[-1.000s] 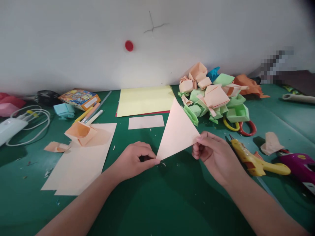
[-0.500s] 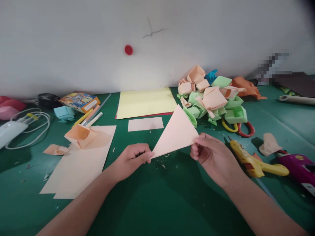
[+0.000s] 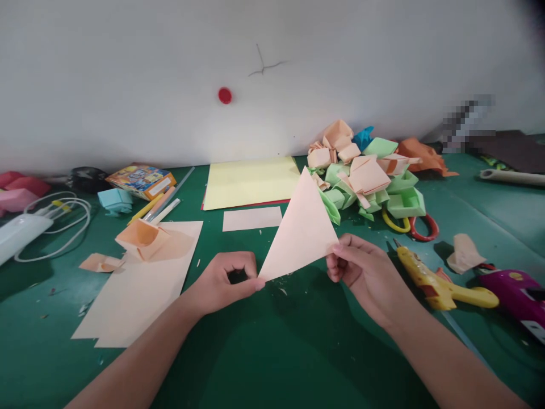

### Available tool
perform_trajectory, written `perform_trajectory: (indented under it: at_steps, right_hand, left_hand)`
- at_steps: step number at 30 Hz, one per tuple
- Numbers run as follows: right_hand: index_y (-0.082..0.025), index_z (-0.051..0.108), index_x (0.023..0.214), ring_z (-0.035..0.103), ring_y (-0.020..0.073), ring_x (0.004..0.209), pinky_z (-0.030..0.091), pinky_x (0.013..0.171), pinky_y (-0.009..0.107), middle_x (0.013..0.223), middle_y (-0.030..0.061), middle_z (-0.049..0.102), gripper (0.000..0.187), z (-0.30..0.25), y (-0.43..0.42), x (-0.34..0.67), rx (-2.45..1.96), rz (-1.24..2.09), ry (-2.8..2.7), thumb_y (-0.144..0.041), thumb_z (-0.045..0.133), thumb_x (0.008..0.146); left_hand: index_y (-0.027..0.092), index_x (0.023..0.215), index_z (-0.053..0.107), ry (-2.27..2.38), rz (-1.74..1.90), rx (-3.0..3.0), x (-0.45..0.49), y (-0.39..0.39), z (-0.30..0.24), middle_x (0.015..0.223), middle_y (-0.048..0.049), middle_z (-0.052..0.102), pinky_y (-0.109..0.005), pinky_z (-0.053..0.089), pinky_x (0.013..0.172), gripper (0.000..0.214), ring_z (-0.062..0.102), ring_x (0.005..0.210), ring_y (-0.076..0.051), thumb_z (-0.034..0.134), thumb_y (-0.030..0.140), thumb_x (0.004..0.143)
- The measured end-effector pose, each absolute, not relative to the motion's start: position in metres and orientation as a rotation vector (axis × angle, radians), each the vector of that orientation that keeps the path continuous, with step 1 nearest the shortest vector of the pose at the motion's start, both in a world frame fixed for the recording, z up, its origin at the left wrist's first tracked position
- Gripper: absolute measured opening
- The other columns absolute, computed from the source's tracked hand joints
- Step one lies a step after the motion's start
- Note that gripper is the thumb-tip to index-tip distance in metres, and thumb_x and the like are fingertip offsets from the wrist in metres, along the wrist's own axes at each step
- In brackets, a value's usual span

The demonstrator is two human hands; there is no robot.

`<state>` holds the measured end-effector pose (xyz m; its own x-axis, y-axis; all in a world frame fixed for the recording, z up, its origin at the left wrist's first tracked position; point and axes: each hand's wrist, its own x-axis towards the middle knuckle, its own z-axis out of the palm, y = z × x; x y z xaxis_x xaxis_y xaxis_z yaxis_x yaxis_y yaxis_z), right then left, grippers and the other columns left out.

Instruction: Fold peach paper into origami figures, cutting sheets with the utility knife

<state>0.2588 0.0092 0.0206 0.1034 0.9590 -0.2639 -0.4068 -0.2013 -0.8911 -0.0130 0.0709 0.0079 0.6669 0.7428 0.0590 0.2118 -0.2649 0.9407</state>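
A pale peach sheet of paper folded into a triangle (image 3: 301, 233) is held up above the green table, its tip pointing away from me. My left hand (image 3: 227, 279) pinches the triangle's lower left corner between thumb and forefinger. At the lower right corner, my right hand (image 3: 361, 270) grips the paper the same way, other fingers curled behind. Beyond the triangle lies a small pale paper strip (image 3: 251, 219). Several flat peach sheets (image 3: 140, 301) rest left of my left hand, with a folded paper box (image 3: 142, 238) on top.
Folded green and peach paper pieces (image 3: 366, 173) are heaped behind my right hand, near scissors (image 3: 421, 227). To the right lie a yellow glue gun (image 3: 443, 278) and a purple tool (image 3: 515, 295). Yellow sheets (image 3: 251, 182) lie by the wall; a white cabled device (image 3: 25, 233) sits left.
The paper triangle has tilted more upright, its tip rising and shifting slightly left. Both hands keep their pinch on its corners. The view has tipped up slightly.
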Motion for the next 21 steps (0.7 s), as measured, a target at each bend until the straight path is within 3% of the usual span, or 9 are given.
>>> perform_trajectory:
  at_steps: [7,16,21]
  right_hand:
    - [-0.020,0.066,0.074,0.055,0.0129,0.062,0.043,0.057,0.027,0.070,0.0007,0.064,0.026,0.0169,0.0075,0.2578,-1.192,1.369,-0.825,-0.040,0.082,0.080]
    - [-0.021,0.067,0.074,0.055,0.0140,0.058,0.047,0.056,0.029,0.066,0.0011,0.065,0.027,0.0133,0.0034,0.2496,-1.192,1.338,-0.920,-0.043,0.081,0.080]
    - [-0.021,0.068,0.073,0.055,0.0136,0.058,0.047,0.055,0.028,0.066,0.0009,0.066,0.026,0.0129,0.0037,0.2491,-1.192,1.330,-0.926,-0.042,0.082,0.080]
  left_hand:
    - [0.017,0.065,0.053,0.798,0.499,1.864,-0.0090,0.0719,0.0147,0.069,0.0025,0.049,-0.024,0.035,0.059,0.039,0.045,0.063,-0.010,0.058,0.041,0.095]
    - [0.016,0.082,0.071,0.877,0.421,1.897,-0.0071,0.0712,0.0133,0.089,-0.0043,0.068,-0.026,0.046,0.066,0.034,0.062,0.077,-0.017,0.059,0.045,0.095]
    - [0.016,0.084,0.072,0.907,0.436,1.945,-0.0067,0.0710,0.0132,0.082,-0.0035,0.069,-0.025,0.048,0.064,0.033,0.063,0.073,-0.017,0.061,0.046,0.093]
